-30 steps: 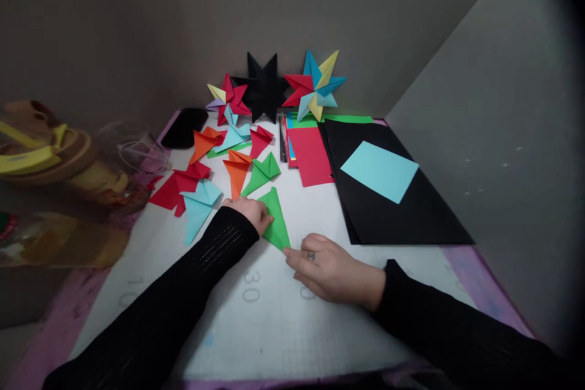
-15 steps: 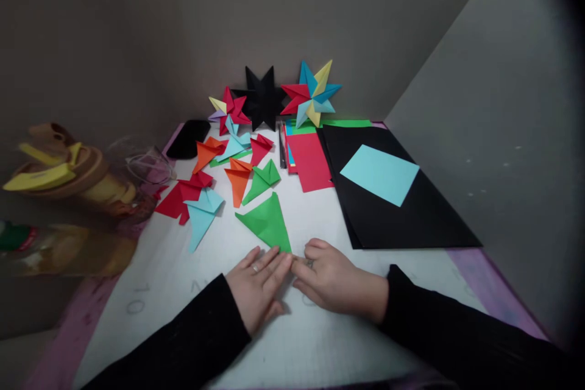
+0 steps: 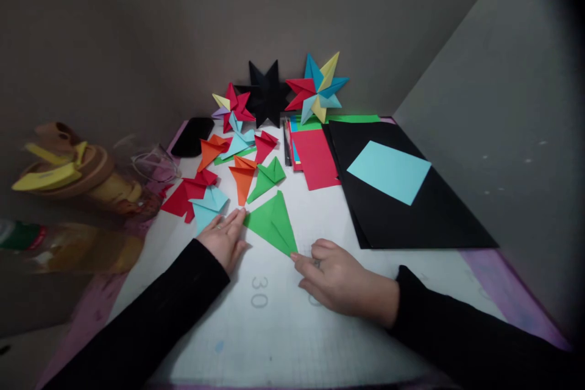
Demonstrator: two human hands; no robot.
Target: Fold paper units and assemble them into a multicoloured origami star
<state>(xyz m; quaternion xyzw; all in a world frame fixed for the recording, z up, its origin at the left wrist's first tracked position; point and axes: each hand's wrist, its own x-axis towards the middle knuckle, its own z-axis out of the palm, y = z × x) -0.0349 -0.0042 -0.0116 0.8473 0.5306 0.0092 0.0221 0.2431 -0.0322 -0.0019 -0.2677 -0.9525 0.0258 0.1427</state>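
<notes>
Green folded sheet [image 3: 269, 222]: the landmark; lies on the white surface [image 3: 228, 335], between the two hands, a narrow corner pointing toward the person.
Left hand [image 3: 223, 240]: open, fingers extended together, fingertips at the left corner of the green folded sheet, apparently to steady that edge.
Right hand [image 3: 345, 280]: fingers partly curled, index fingertip on the near corner of the green folded sheet, seemingly to keep it from sliding; whether the thumb grips beneath cannot be told.
Small folded pieces: green [image 3: 269, 177] and orange [image 3: 242, 175], just beyond the green folded sheet; light blue [image 3: 210, 202] and red [image 3: 180, 196], to its left; probably set aside to leave working room.
Paper stars: black [image 3: 267, 95], multicoloured [image 3: 316, 90] and mostly red [image 3: 235, 103], well beyond the green folded sheet, propped against the wall [image 3: 256, 6], likely to keep them upright.
Flat stock: red sheet [image 3: 315, 161] beyond and right of the green folded sheet; black sheets [image 3: 402, 225] to its right, bearing a light blue sheet [image 3: 388, 170].
Bottle [image 3: 91, 250]: far left of the green folded sheet, lettering unreadable.
Writing: "30" [image 3: 259, 292] on the surface, nearer the person than the green folded sheet; another figure, partly covered by the right hand. Brands: none legible.
</notes>
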